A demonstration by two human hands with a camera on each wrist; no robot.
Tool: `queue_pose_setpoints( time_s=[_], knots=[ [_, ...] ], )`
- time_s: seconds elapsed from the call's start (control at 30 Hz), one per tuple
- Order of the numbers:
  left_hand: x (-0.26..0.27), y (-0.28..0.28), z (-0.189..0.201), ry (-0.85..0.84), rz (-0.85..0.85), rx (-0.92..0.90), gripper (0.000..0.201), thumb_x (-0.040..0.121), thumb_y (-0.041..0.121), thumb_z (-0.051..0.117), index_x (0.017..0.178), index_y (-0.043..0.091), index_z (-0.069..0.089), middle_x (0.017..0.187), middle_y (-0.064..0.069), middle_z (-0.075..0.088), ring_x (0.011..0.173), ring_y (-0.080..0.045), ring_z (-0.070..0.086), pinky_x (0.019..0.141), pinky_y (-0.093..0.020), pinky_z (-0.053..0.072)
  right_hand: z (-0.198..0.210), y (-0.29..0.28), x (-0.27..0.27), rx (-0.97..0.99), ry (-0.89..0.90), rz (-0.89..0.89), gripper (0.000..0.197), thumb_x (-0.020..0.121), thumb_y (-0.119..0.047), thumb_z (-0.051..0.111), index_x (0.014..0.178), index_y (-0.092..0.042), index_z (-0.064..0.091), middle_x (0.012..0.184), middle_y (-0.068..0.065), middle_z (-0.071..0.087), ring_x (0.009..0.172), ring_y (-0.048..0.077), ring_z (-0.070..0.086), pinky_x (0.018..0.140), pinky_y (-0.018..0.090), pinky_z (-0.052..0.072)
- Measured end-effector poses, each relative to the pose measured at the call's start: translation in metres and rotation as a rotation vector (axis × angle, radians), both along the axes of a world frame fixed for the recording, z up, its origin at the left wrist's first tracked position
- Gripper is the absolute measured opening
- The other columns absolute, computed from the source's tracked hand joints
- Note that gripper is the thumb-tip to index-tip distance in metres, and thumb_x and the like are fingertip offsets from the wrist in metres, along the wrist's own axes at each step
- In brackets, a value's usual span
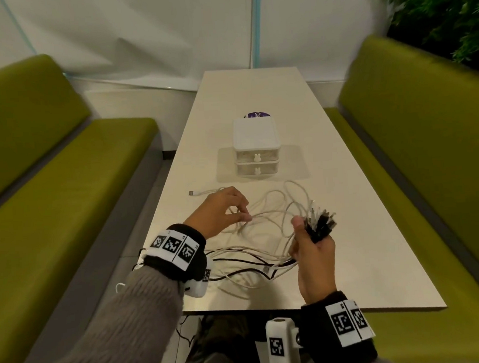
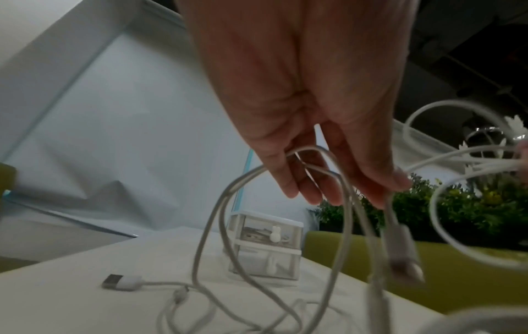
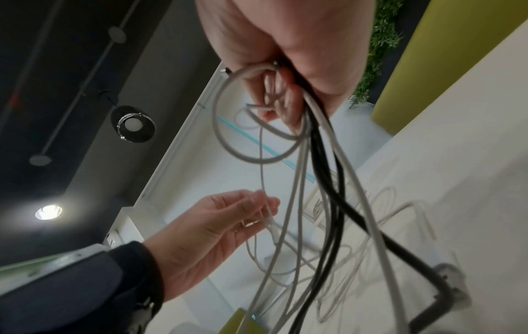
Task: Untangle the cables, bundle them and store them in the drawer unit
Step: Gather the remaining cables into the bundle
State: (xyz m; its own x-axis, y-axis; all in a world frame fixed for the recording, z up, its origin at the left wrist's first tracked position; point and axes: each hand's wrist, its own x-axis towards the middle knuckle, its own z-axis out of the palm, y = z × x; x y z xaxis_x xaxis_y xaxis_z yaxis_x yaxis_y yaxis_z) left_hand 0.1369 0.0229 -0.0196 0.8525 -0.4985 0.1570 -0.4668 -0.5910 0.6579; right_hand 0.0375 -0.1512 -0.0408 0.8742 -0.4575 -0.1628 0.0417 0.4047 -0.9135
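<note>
A tangle of white and black cables (image 1: 254, 253) lies on the near half of the table (image 1: 346, 203). My right hand (image 1: 315, 247) grips a bunch of cable ends (image 1: 320, 221), held upright above the table; in the right wrist view the white and black cables (image 3: 323, 158) hang down from its fist. My left hand (image 1: 229, 212) pinches a white cable loop (image 2: 285, 171) between thumb and fingers, lifting it off the table. One white USB plug (image 1: 194, 193) lies loose to the left. The white two-drawer unit (image 1: 257, 149) stands mid-table, both drawers closed.
Green benches (image 1: 51, 193) flank the table on both sides. A purple round sticker (image 1: 257, 115) sits behind the drawer unit. A plant (image 1: 441, 9) fills the far right corner. The table's near edge (image 1: 310, 310) is just in front of my wrists.
</note>
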Motion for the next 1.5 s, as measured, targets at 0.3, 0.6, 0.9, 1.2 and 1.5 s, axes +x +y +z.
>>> queue_pose_setpoints(
  time_s=[0.3,0.6,0.9,1.2,1.5],
  knots=[
    [0.02,0.012,0.0,0.136,0.023,0.258,0.037,0.097,0.022,0.048,0.133,0.031,0.047,0.151,0.002,0.029,0.116,-0.015,0.05,0.098,-0.027,0.037,0.004,-0.003,-0.001,0.108,-0.196,0.017,0.056,0.054,-0.057,0.076,0.081,-0.012,0.056,0.046,-0.008,0.038,0.042,0.007,0.033,0.042,0.018,0.031],
    [-0.008,-0.014,0.047,-0.069,0.169,0.347,0.049,0.096,0.053,0.023,0.132,0.029,0.046,0.127,0.001,0.057,0.117,-0.02,0.052,0.097,-0.037,0.04,0.005,-0.002,0.0,0.061,-0.207,0.06,0.067,0.049,-0.058,0.084,0.085,-0.007,0.057,0.047,-0.008,0.035,0.042,0.007,0.03,0.039,0.018,0.029],
    [-0.069,-0.011,0.036,0.135,0.161,-0.52,0.032,0.097,0.033,0.04,0.074,0.017,0.055,0.067,0.013,0.05,0.066,-0.005,0.049,0.055,-0.016,0.044,0.013,-0.001,-0.003,0.058,-0.175,0.131,0.05,0.058,-0.049,0.078,0.086,-0.009,0.066,0.047,-0.012,0.032,0.04,0.005,0.026,0.038,0.017,0.026],
    [-0.075,0.153,0.005,-0.019,1.184,-0.748,0.034,0.099,0.032,0.037,0.069,0.022,0.05,0.068,0.002,0.047,0.063,-0.01,0.045,0.074,-0.036,0.046,0.016,0.006,-0.007,0.083,-0.161,0.189,0.039,0.08,-0.05,0.06,0.084,-0.012,0.063,0.048,-0.011,0.027,0.043,0.005,0.022,0.041,0.019,0.021],
    [-0.094,0.106,0.004,-0.101,0.951,-0.227,0.052,0.094,0.039,0.046,0.138,0.013,0.039,0.141,-0.009,0.043,0.131,-0.022,0.037,0.109,-0.044,0.033,0.019,0.038,-0.017,-0.022,-0.147,0.37,0.032,0.086,-0.039,0.053,0.077,-0.009,0.06,0.048,-0.011,0.026,0.042,0.005,0.02,0.039,0.018,0.022]
  ],
)
